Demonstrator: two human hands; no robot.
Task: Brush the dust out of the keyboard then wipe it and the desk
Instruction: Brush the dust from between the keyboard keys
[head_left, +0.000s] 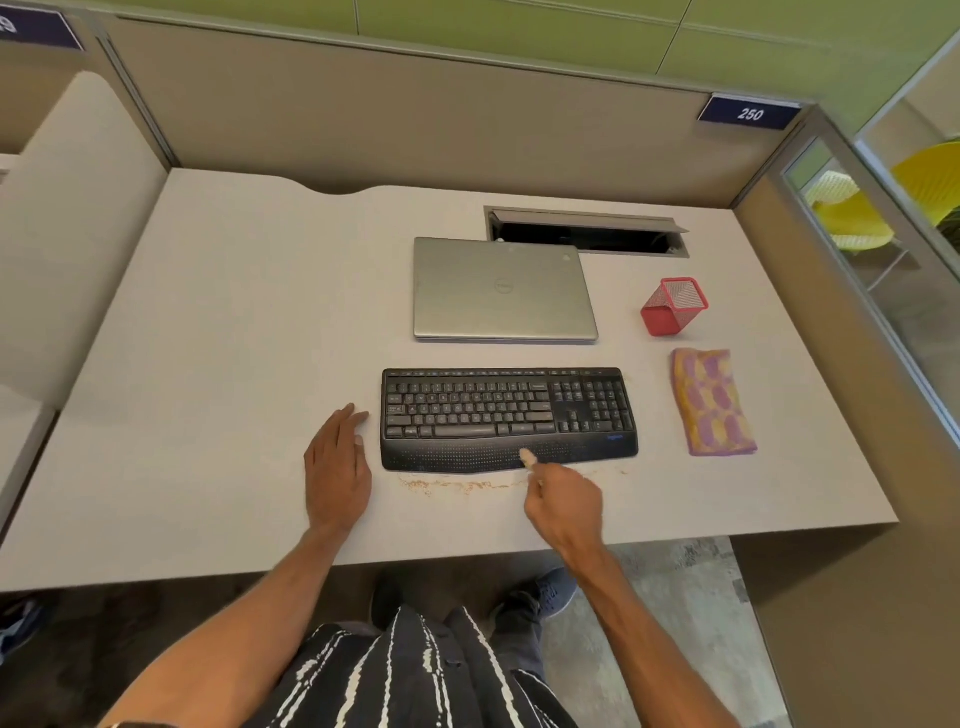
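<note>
Gripping a small pale-bristled brush (528, 458) in curled fingers, the right hand (565, 503) holds the bristle tip at the palm rest of the black plastic keyboard (506, 413), which lies on the pale grey desk (234, 338) with a thin line of brownish dust (457, 486) just in front of it. The left hand (337, 470) lies flat on the desk just left of the keyboard, fingers straight, holding nothing. A folded pink-and-yellow cloth (714, 402) lies to the keyboard's right, near a red mesh pen holder (672, 307); a closed silver laptop (504, 291) sits behind.
</note>
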